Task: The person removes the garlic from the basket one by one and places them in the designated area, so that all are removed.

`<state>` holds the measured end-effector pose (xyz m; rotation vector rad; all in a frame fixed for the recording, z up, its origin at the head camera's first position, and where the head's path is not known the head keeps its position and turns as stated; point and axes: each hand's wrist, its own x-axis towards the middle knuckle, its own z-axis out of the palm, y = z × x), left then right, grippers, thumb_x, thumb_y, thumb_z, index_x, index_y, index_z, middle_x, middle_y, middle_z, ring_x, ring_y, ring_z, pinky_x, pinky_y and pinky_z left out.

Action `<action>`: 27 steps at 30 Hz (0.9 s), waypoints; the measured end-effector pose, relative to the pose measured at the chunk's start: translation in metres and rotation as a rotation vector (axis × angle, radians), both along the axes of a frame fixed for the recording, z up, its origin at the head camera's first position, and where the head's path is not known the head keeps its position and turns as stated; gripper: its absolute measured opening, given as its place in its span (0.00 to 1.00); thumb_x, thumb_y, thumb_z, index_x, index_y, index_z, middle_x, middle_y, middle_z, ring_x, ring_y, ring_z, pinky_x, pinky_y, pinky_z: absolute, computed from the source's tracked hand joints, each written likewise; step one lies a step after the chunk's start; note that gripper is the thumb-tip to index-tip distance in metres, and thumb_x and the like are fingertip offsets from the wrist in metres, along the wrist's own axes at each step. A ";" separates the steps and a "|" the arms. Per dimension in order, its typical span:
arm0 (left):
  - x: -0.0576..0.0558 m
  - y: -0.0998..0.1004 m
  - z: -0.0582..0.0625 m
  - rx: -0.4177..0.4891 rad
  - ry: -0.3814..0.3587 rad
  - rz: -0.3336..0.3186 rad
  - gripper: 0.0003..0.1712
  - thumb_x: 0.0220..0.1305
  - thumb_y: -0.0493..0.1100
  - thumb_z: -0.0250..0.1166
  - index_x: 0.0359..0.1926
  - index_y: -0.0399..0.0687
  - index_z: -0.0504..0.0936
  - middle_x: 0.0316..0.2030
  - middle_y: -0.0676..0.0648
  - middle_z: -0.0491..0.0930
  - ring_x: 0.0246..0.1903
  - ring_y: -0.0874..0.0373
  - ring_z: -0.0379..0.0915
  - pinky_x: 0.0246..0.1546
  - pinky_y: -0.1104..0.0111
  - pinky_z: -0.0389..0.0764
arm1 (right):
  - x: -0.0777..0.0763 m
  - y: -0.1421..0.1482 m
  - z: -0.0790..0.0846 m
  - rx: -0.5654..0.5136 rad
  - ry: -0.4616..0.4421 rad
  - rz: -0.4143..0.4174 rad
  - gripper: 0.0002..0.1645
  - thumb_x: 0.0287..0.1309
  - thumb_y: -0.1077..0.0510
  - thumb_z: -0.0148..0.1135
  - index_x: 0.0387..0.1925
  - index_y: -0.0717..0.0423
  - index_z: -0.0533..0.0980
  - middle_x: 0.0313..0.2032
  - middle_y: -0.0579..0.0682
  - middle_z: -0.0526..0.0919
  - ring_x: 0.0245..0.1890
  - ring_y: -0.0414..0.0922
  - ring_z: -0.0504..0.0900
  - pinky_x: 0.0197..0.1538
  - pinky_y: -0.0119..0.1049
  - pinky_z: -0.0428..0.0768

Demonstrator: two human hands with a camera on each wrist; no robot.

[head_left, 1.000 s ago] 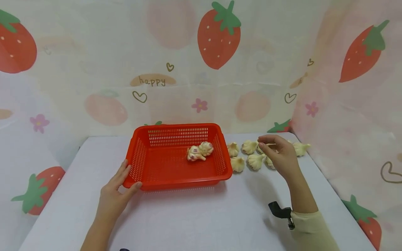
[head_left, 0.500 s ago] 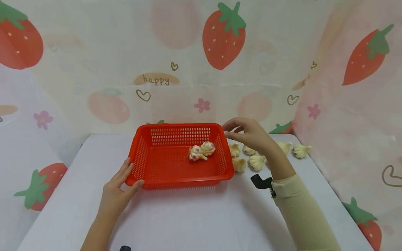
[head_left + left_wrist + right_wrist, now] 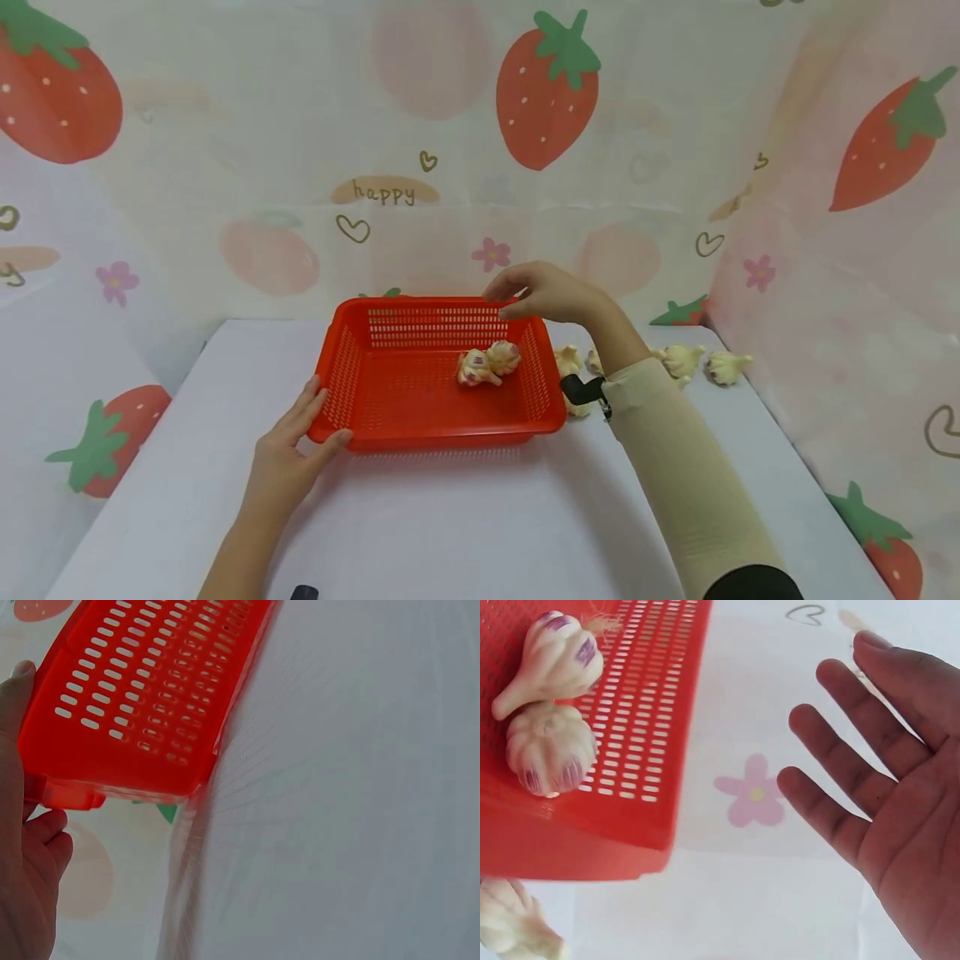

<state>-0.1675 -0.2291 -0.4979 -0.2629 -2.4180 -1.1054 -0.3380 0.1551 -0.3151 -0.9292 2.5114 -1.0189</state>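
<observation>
A red plastic basket with slotted walls stands on the white table, and my left hand grips its front left corner. In the left wrist view the thumb lies on one side of that corner and curled fingers on the other. Two purple-marked garlic bulbs, one nearer the left and one behind it, lie touching inside, toward the right. Above the basket's back right rim hovers my right hand, its fingers spread, relaxed and holding nothing. The right wrist view shows its bare palm.
Several pale garlic bulbs lie on the table right of the basket, some hidden behind my right forearm. A strawberry-printed cloth hangs close behind the table and along its sides.
My right hand has moved left from above the pale garlic bulbs to over the basket's back right rim. My left hand keeps its grip, and the bulbs in the basket lie as before.
</observation>
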 end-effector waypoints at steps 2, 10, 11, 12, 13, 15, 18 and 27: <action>-0.001 0.000 0.001 -0.007 -0.002 0.004 0.46 0.56 0.49 0.79 0.74 0.50 0.70 0.76 0.54 0.64 0.74 0.52 0.62 0.61 0.91 0.57 | -0.007 -0.005 -0.005 -0.002 -0.011 -0.004 0.17 0.64 0.59 0.69 0.54 0.48 0.84 0.53 0.46 0.85 0.57 0.46 0.80 0.61 0.45 0.82; -0.001 -0.001 0.001 -0.012 -0.022 0.008 0.46 0.58 0.53 0.77 0.74 0.51 0.69 0.76 0.55 0.64 0.75 0.52 0.61 0.60 0.91 0.58 | -0.028 -0.020 -0.031 -0.022 -0.062 0.009 0.23 0.64 0.62 0.69 0.61 0.54 0.80 0.61 0.54 0.81 0.66 0.55 0.75 0.66 0.49 0.78; -0.001 -0.001 0.001 -0.012 -0.019 0.007 0.46 0.58 0.53 0.77 0.74 0.51 0.69 0.76 0.54 0.64 0.75 0.51 0.62 0.60 0.91 0.58 | -0.030 -0.021 -0.036 -0.024 -0.074 0.016 0.24 0.64 0.63 0.68 0.61 0.55 0.79 0.62 0.56 0.80 0.67 0.56 0.74 0.67 0.49 0.78; -0.001 -0.001 0.001 -0.010 -0.015 0.005 0.45 0.58 0.52 0.78 0.74 0.50 0.70 0.76 0.54 0.64 0.75 0.51 0.62 0.60 0.91 0.58 | -0.033 -0.023 -0.041 -0.027 -0.087 0.023 0.24 0.64 0.63 0.68 0.62 0.56 0.79 0.63 0.56 0.80 0.68 0.56 0.74 0.67 0.49 0.77; -0.001 -0.001 0.001 -0.008 -0.015 0.005 0.45 0.58 0.52 0.78 0.74 0.50 0.70 0.76 0.54 0.64 0.75 0.51 0.62 0.60 0.91 0.58 | -0.035 -0.024 -0.045 -0.034 -0.104 0.029 0.24 0.65 0.64 0.67 0.62 0.56 0.78 0.64 0.57 0.79 0.68 0.56 0.73 0.68 0.49 0.77; -0.002 -0.001 0.000 -0.008 -0.015 0.001 0.45 0.59 0.52 0.77 0.74 0.50 0.70 0.76 0.55 0.64 0.75 0.51 0.61 0.60 0.91 0.58 | -0.039 -0.027 -0.053 -0.044 -0.143 0.037 0.23 0.66 0.66 0.66 0.62 0.57 0.78 0.65 0.58 0.78 0.69 0.56 0.72 0.69 0.49 0.75; -0.003 -0.001 -0.002 -0.002 -0.017 0.000 0.45 0.59 0.53 0.77 0.74 0.51 0.70 0.76 0.55 0.63 0.75 0.52 0.61 0.61 0.90 0.58 | -0.045 -0.031 -0.064 -0.042 -0.181 0.041 0.25 0.66 0.67 0.65 0.63 0.58 0.77 0.66 0.59 0.77 0.70 0.55 0.72 0.71 0.49 0.74; 0.000 -0.002 -0.001 -0.001 -0.013 -0.005 0.46 0.58 0.53 0.78 0.74 0.50 0.70 0.76 0.54 0.63 0.75 0.52 0.61 0.61 0.91 0.58 | -0.046 -0.038 -0.085 0.048 -0.308 0.078 0.35 0.65 0.68 0.65 0.71 0.54 0.70 0.71 0.56 0.71 0.74 0.53 0.67 0.66 0.44 0.78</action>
